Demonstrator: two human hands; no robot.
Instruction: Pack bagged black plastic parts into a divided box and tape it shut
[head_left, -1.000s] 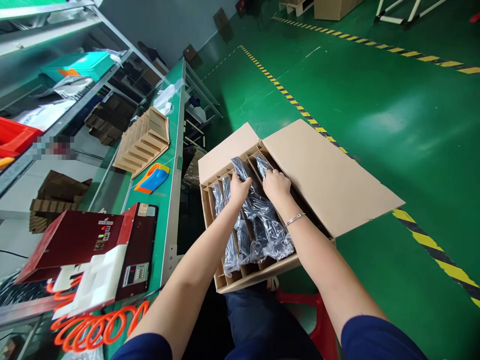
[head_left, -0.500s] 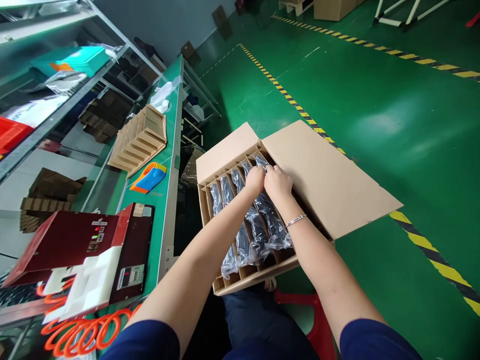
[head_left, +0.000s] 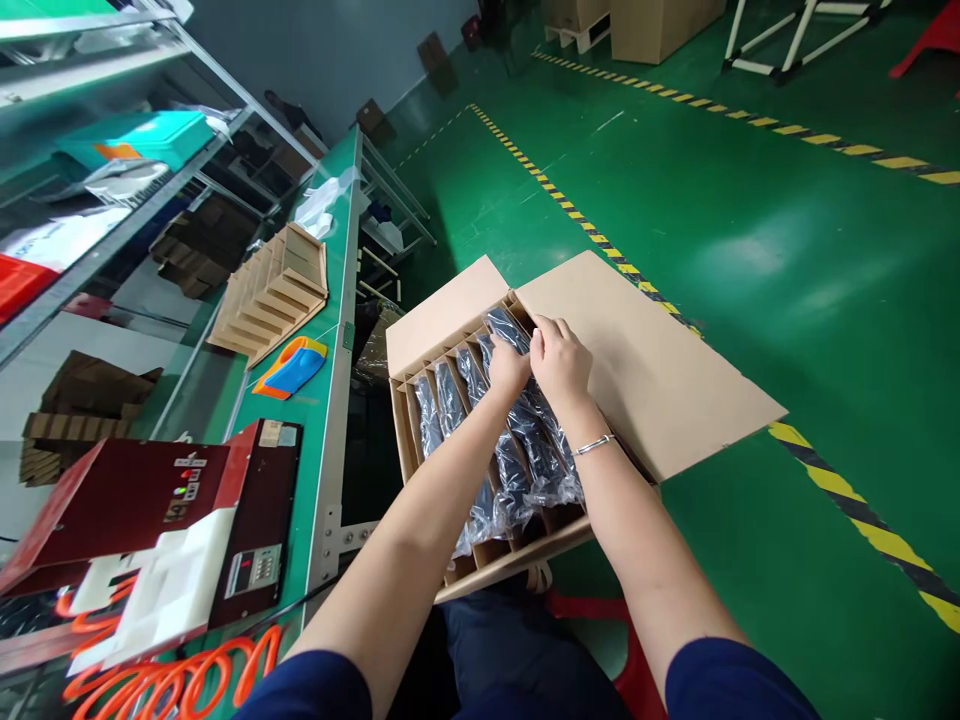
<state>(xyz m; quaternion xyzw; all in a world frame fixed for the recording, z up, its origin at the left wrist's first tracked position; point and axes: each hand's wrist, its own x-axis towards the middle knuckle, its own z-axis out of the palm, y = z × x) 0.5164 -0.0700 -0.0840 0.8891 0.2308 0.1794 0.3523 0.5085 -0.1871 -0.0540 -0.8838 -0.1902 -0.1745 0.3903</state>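
Left hand (head_left: 508, 366): fingers curled down onto the plastic-wrapped black item (head_left: 525, 420) in the rightmost filled slot, pressing its upper end
Right hand (head_left: 561, 360): touching the left one, fingers pinched narrow on the same wrapper near the top; a bracelet (head_left: 595, 443) sits on the wrist
Wrapped item: lies lengthwise in its slot of the carton (head_left: 450, 320), in front of the person's knees, with more bagged items (head_left: 442, 400) in the slots to the left
Carton: brown cardboard with dividers, its wide flap (head_left: 660, 370) folded open to the right over the green floor (head_left: 750, 200)
Step in hand: seemingly seating the last bagged piece down between the dividers
Next move calls for: an even push along the item's length, with loose film kept clear of the divider edges
Bench (head_left: 330, 330): at left, carrying a red machine (head_left: 150, 500), a cardboard divider set (head_left: 270, 290) and an orange coiled hose (head_left: 165, 670)
Hard to make out: what the wrappers contain; the slot under the forearms is hidden, and the carton's near end is partly covered
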